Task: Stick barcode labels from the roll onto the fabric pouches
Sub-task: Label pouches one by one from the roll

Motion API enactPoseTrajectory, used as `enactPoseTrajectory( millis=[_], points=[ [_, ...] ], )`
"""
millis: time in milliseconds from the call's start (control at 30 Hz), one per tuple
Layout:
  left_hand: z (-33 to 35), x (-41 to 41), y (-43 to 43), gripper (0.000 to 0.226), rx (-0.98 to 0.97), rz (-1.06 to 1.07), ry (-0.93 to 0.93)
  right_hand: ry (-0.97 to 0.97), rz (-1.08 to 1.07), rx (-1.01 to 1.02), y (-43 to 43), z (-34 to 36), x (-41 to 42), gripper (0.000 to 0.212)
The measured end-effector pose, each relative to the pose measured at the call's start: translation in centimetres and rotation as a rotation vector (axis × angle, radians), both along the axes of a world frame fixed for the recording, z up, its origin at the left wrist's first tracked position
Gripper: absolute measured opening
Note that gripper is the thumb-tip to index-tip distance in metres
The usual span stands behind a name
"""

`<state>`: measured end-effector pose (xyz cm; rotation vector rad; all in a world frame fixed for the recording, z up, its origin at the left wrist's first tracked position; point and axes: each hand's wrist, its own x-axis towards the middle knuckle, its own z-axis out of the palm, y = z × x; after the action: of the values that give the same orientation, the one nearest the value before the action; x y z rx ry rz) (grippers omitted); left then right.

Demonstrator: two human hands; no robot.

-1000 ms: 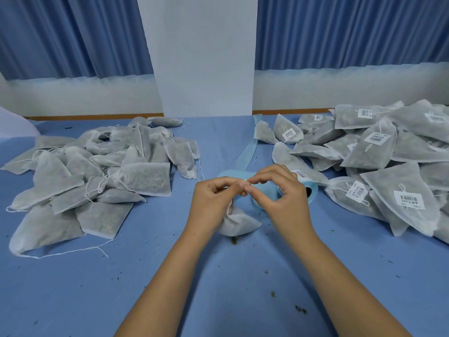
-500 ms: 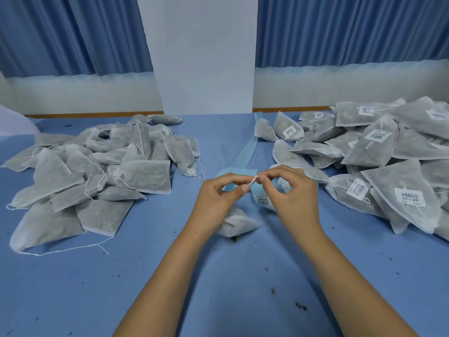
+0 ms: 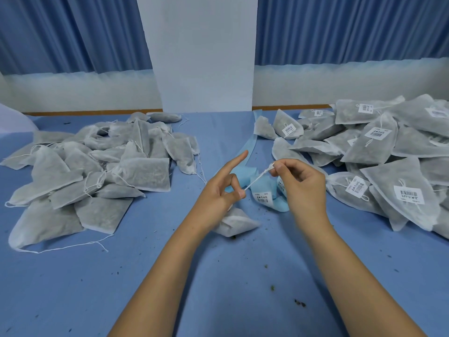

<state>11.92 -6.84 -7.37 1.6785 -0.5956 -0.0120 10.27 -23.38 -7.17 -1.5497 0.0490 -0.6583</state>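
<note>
A white drawstring [image 3: 258,177] is stretched taut between my two hands above the table. My left hand [image 3: 222,190] pinches its lower end, index finger pointing up and away. My right hand [image 3: 302,188] pinches the upper end between thumb and fingertips. The string's fabric pouch [image 3: 237,221] lies on the blue table just under my left wrist. Behind my hands sits the blue label roll [image 3: 263,193], a barcode label showing on its loose strip. Unlabelled pouches [image 3: 97,171] are heaped at the left, labelled pouches [image 3: 379,161] at the right.
A blue backing strip [image 3: 250,147] trails from the roll toward the far edge. A white pillar [image 3: 204,57] and blue curtains stand behind the table. Dark crumbs dot the blue table cover [image 3: 243,276] in front of my arms.
My hands were together at the roll and have drawn apart, pulling the pouch's string tight between them. My left index finger has straightened and lifted.
</note>
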Motion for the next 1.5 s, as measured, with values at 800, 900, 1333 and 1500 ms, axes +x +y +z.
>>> enactPoseTrajectory(
  millis=[800,900,1333,1500],
  points=[
    [0.4,0.4,2.1,0.010,0.197,-0.022,0.198,-0.087,-0.004,0.423,-0.9,0.4,0.4,0.017],
    [0.2,0.8,1.7,0.020,0.129,0.154,0.163,-0.125,0.072,0.412,-0.6,0.5,0.3,0.017],
    [-0.3,2.1,2.1,0.025,-0.322,0.554,0.387,0.024,0.359,-0.287,1.0,-0.1,-0.6,0.014],
    [0.2,2.0,2.2,0.016,-0.653,0.369,0.475,0.133,0.367,-0.345,1.3,-0.4,-0.5,0.019]
  ],
)
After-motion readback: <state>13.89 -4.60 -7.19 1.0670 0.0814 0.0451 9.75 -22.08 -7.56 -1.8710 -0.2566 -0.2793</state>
